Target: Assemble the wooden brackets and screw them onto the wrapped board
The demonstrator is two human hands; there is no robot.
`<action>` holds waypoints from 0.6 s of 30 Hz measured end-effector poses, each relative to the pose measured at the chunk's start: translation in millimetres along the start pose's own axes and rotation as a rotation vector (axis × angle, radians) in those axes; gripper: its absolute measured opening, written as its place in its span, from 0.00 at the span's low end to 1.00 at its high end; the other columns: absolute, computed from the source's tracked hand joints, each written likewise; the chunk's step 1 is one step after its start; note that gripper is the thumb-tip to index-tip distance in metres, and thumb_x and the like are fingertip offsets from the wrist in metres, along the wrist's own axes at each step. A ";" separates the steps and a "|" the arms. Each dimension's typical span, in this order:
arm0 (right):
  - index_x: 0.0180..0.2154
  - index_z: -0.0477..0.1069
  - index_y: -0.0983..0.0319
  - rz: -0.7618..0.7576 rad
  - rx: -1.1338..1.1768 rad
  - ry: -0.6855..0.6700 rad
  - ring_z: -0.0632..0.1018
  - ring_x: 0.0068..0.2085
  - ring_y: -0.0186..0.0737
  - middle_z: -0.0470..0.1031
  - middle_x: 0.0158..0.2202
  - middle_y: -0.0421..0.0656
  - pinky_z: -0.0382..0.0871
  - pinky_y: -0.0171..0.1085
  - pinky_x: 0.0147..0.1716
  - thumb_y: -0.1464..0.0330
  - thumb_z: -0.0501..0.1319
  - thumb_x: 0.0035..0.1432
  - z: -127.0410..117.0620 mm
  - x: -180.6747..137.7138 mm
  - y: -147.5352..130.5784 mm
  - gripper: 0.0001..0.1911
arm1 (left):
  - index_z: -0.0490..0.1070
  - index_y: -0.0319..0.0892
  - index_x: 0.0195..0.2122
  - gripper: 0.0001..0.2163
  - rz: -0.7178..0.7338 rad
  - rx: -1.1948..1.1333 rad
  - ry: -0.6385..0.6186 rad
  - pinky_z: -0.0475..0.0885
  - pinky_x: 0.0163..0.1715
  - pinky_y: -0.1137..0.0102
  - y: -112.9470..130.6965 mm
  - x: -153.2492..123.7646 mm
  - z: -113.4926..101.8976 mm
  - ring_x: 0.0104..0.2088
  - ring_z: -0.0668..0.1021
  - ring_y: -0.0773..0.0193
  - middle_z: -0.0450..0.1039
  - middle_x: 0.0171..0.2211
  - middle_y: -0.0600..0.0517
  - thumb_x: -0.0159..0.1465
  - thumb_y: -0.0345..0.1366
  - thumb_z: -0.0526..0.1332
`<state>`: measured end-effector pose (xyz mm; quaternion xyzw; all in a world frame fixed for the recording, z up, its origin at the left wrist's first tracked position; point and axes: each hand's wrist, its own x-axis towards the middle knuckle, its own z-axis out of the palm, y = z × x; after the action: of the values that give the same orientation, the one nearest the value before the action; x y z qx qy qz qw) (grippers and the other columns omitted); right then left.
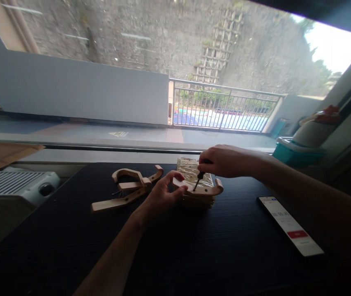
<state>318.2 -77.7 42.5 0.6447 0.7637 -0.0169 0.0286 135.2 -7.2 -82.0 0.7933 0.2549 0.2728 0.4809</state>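
A curved wooden hook (206,190) lies across a plastic-wrapped block (190,168) on the dark table. My left hand (168,188) grips the hook's left end between thumb and fingers. In my right hand (214,159) is a screwdriver (199,179), held from above by its dark handle. Its shaft slants down and the tip meets the hook's face, left of a dark hole. Left of my left hand, more wooden hooks (132,186) lie in an overlapping pile, with small dark metal pieces (116,193) beside them.
A phone (289,226) showing a timer lies on the table (175,255) to the right. A white heater-like appliance (18,185) and a cardboard piece (5,156) stand at the left. Beyond the table is a window; a teal bin (297,152) is at the right.
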 end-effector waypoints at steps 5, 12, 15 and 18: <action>0.40 0.74 0.56 -0.106 0.056 -0.025 0.69 0.26 0.32 0.76 0.31 0.40 0.55 0.33 0.25 0.62 0.54 0.56 -6.4 -3.1 1.7 0.14 | 0.65 0.44 0.41 0.15 0.017 0.020 0.013 0.71 0.36 0.70 -2.7 1.1 0.9 0.38 0.74 0.61 0.70 0.38 0.51 0.58 0.47 0.57; 0.35 0.74 0.59 -0.129 0.058 0.018 0.69 0.27 0.32 0.75 0.29 0.40 0.56 0.33 0.26 0.65 0.52 0.56 -0.7 1.0 -3.0 0.12 | 0.64 0.43 0.41 0.14 0.026 0.000 -0.002 0.70 0.36 0.71 -4.1 1.2 1.7 0.37 0.73 0.63 0.69 0.38 0.52 0.58 0.46 0.57; 0.35 0.74 0.60 -0.066 0.052 0.037 0.68 0.26 0.32 0.74 0.27 0.41 0.55 0.33 0.25 0.63 0.52 0.57 3.5 2.2 -3.8 0.14 | 0.63 0.43 0.41 0.14 0.017 -0.011 -0.012 0.71 0.35 0.70 -2.9 1.1 1.6 0.36 0.74 0.63 0.69 0.38 0.52 0.58 0.46 0.57; 0.35 0.75 0.61 -0.021 0.046 0.044 0.68 0.25 0.33 0.74 0.27 0.42 0.55 0.33 0.24 0.62 0.51 0.58 4.9 3.0 -2.6 0.16 | 0.64 0.43 0.41 0.15 -0.006 -0.015 -0.014 0.72 0.35 0.69 -0.3 0.6 1.1 0.38 0.74 0.61 0.69 0.39 0.51 0.58 0.47 0.57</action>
<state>315.2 -75.5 37.4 0.6372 0.7704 -0.0208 -0.0032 136.3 -7.3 -82.5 0.7907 0.2520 0.2677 0.4894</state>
